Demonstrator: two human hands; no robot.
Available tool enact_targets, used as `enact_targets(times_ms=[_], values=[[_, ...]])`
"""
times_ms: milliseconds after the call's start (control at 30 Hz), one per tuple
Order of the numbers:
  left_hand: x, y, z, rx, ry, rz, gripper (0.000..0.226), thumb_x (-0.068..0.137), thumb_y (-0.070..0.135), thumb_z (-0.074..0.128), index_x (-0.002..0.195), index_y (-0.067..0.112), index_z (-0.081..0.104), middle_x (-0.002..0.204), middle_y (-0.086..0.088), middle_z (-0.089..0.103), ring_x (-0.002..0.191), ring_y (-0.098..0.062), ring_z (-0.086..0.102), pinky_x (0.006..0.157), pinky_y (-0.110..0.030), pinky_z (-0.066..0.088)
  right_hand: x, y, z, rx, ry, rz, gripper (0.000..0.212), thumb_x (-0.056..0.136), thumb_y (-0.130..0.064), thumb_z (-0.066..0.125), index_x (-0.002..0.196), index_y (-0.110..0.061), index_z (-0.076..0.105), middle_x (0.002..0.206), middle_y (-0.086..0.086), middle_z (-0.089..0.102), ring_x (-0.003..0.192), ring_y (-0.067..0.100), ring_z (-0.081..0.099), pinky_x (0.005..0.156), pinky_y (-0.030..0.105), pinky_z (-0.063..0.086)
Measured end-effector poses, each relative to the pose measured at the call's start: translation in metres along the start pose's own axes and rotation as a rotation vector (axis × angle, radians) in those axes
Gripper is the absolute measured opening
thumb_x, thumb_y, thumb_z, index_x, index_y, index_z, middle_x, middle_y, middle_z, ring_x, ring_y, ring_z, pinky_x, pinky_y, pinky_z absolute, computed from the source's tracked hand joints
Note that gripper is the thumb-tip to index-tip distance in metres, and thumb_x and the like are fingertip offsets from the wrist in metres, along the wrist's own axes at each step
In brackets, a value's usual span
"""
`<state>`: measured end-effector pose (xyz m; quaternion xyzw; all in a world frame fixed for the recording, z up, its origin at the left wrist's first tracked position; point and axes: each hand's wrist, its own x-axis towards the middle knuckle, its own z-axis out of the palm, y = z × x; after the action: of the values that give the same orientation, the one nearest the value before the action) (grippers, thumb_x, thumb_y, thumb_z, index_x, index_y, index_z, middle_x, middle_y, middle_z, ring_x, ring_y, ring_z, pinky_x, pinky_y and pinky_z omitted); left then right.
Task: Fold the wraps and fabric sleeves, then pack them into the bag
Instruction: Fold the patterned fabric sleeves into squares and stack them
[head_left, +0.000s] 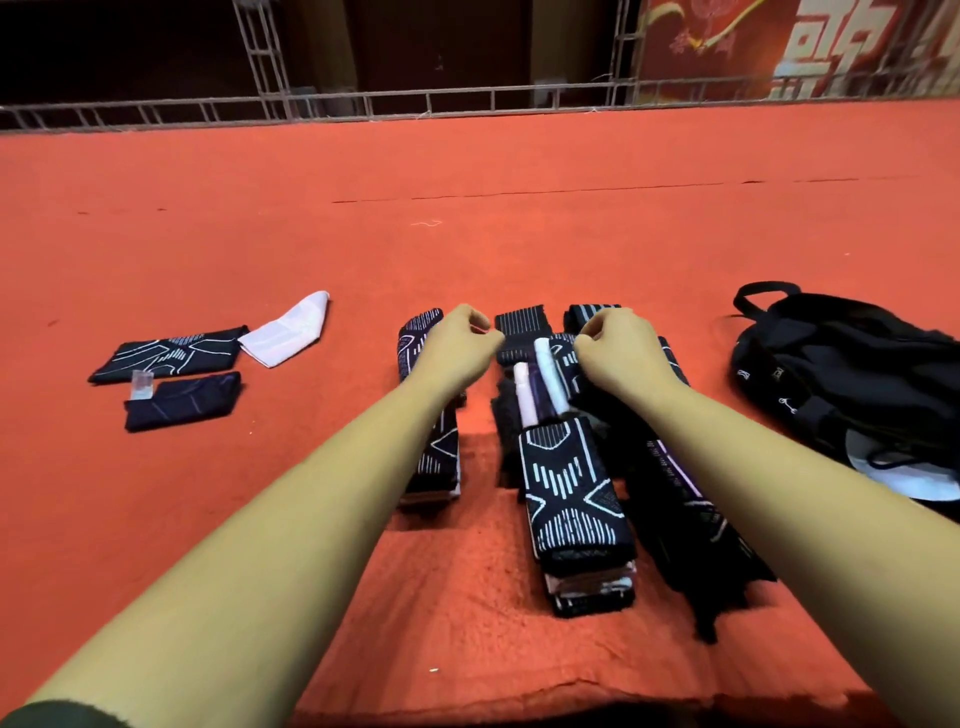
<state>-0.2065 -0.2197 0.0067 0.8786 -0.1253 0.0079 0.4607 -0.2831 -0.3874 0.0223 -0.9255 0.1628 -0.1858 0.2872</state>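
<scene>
While fingers of left hand (460, 345) and right hand (621, 353) curl at the sleeve stack (569, 499) far end, pinch unclear; stack runs lengthwise toward person, bag (841, 379) right, nearer right hand.

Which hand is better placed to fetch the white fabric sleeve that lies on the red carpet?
Left. The white fabric sleeve lies on the side of the left hand; the right hand is nearer the black bag.
</scene>
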Motion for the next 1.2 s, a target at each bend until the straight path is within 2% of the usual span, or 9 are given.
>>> enact_targets(times_ms=[167,267,367,500,600,733,933,1033,1200], values=[[-0.012,-0.023,-0.043,-0.048,0.064,-0.055,0.014,0.089,0.016,0.060,0.101,0.010,0.063,0.083,-0.002,0.064,0.072,-0.022,0.059,0.077,-0.038,0.055,-0.009,-0.039,0.004,0.030,-0.027,-0.026,0.025,0.084,-0.008,0.051,0.095,0.004,0.069,0.093,0.022,0.071,0.093,0.037,0.064,0.074,0.038,0.050],[-0.020,-0.038,-0.067,-0.081,0.087,-0.073,0.005,0.088,0.014,0.058,0.088,0.014,0.063,0.083,-0.002,0.066,0.079,-0.023,0.064,0.083,-0.044,0.057,-0.014,-0.059,0.013,0.061,-0.040,-0.056,0.023,0.086,-0.010,0.051,0.094,0.000,0.070,0.094,0.018,0.071,0.094,0.035,0.063,0.077,0.034,0.049],[-0.031,-0.053,-0.090,-0.103,0.105,-0.097,0.010,0.086,0.014,0.057,0.079,0.020,0.060,0.081,-0.002,0.067,0.089,-0.028,0.069,0.088,-0.048,0.057,-0.021,-0.080,0.027,0.088,-0.060,-0.080,0.021,0.087,-0.012,0.053,0.094,-0.004,0.070,0.099,0.017,0.072,0.098,0.033,0.064,0.077,0.028,0.043],[-0.046,-0.070,-0.118,-0.113,0.117,-0.093,0.009,0.086,0.010,0.056,0.080,0.015,0.062,0.077,-0.004,0.066,0.078,-0.022,0.065,0.084,-0.047,0.056,-0.031,-0.109,0.050,0.119,-0.104,-0.138,0.021,0.087,-0.013,0.053,0.094,-0.007,0.072,0.097,0.013,0.073,0.097,0.029,0.065,0.081,0.029,0.046],[-0.054,-0.096,-0.150,-0.060,0.170,-0.124,0.008,0.085,0.013,0.058,0.080,0.016,0.063,0.078,-0.002,0.067,0.083,-0.028,0.069,0.082,-0.044,0.056,-0.034,-0.143,0.073,0.147,-0.157,-0.187,0.022,0.087,-0.013,0.052,0.096,-0.006,0.071,0.098,0.013,0.072,0.097,0.030,0.064,0.079,0.030,0.046],[-0.063,-0.152,-0.201,0.091,0.298,-0.220,0.007,0.086,0.016,0.060,0.089,0.013,0.065,0.084,-0.001,0.067,0.083,-0.023,0.061,0.070,-0.031,0.043,-0.040,-0.196,0.123,0.156,-0.228,-0.265,0.023,0.084,-0.012,0.053,0.093,-0.004,0.072,0.098,0.016,0.073,0.099,0.033,0.065,0.084,0.035,0.050],[-0.066,-0.248,-0.248,0.165,0.376,-0.393,0.003,0.086,0.012,0.061,0.089,0.011,0.061,0.088,-0.004,0.063,0.092,-0.029,0.062,0.071,-0.030,0.037,-0.057,-0.252,0.224,0.154,-0.382,-0.316,0.022,0.082,-0.008,0.054,0.093,0.005,0.068,0.097,0.023,0.070,0.098,0.039,0.062,0.083,0.043,0.048],[-0.056,-0.292,-0.262,0.168,0.414,-0.461,0.013,0.087,0.012,0.062,0.100,0.009,0.059,0.099,-0.010,0.064,0.102,-0.031,0.060,0.077,-0.031,0.038,-0.056,-0.267,0.275,0.149,-0.448,-0.283,0.022,0.085,-0.011,0.054,0.098,0.002,0.065,0.104,0.022,0.069,0.102,0.038,0.061,0.081,0.037,0.046],[-0.026,-0.347,-0.281,0.134,0.429,-0.491,0.048,0.087,0.013,0.065,0.132,0.002,0.051,0.133,-0.020,0.056,0.121,-0.031,0.054,0.102,-0.036,0.040,-0.042,-0.282,0.337,0.183,-0.488,-0.240,0.032,0.088,-0.015,0.057,0.115,0.002,0.057,0.119,0.023,0.062,0.114,0.037,0.055,0.089,0.036,0.039]])
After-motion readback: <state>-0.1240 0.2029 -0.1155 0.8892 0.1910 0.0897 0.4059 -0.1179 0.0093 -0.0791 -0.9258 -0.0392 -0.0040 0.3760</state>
